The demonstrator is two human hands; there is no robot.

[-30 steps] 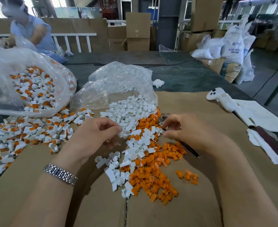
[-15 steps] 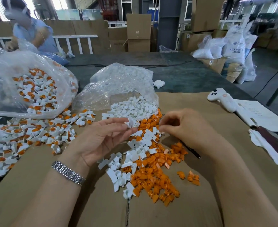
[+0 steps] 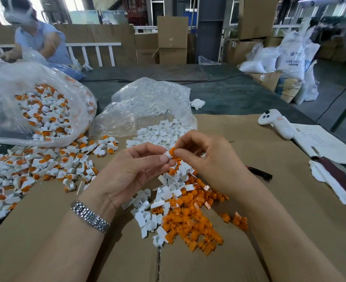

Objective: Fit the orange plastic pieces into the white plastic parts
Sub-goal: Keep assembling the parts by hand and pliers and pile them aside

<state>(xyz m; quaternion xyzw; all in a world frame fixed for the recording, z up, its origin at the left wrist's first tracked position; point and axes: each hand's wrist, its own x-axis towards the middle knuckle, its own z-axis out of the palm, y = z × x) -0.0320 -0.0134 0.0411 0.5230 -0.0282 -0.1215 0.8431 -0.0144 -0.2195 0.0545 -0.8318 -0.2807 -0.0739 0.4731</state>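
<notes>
Mid-air above the middle of the cardboard, hands meeting fingertip to fingertip. Left hand pinched shut on a white part, thumb and forefinger closed round it, other fingers loosely curled. Right hand likewise pinched, tips closed on an orange piece, remaining fingers bent beneath.

Orange piece lying directly right of the white part and touching it, possibly already started into its socket; depth of seating too small to tell. Long axis of the pair running roughly left to right between the two pinches, so any pressing looks likely to go along that line, right hand pushing leftward against the braced left. Neither hand nearer: both already on the joint.

Loose stock just below: white pile toward the far side spilling from a clear bag, orange pile toward the near edge, right under the right wrist. Finished pieces heaped at the left edge of the cardboard, beside a second bag of the same.

Probable risk: a skewed push, the orange piece cocking in the opening rather than seating square.
</notes>
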